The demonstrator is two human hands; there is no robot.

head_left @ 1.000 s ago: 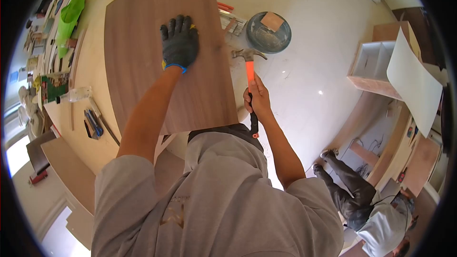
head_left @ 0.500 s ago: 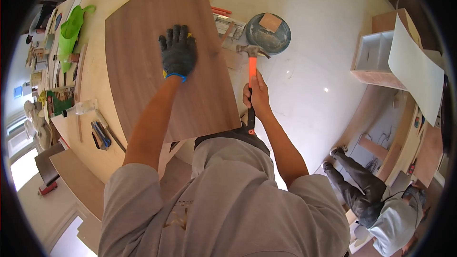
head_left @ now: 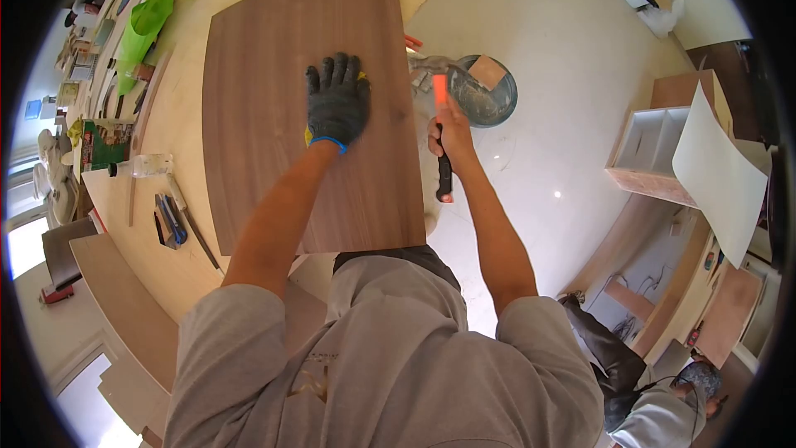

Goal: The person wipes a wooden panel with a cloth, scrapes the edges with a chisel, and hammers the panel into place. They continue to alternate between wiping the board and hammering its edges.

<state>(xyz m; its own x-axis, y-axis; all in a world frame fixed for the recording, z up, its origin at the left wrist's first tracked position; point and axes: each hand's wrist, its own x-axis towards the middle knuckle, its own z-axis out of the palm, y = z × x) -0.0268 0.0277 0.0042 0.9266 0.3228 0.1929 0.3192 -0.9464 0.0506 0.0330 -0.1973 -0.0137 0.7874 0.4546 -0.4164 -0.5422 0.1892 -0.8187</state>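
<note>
My left hand, in a dark work glove, lies flat with fingers spread on a brown wood-grain board. My bare right hand is wrapped round the handle of a claw hammer, orange above and black below. The blurred hammer head is close by the board's right edge; whether it touches cannot be made out. The board rests on a pale workbench.
On the bench's left are a green bag, a clear bottle and cutters. A round dark tub stands on the floor. At right are a white-lined cabinet and another person crouching.
The view has shifted, so board and bench appear further right. My right hand has brought the hammer closer to the board's right edge. My left hand stays on the board.
</note>
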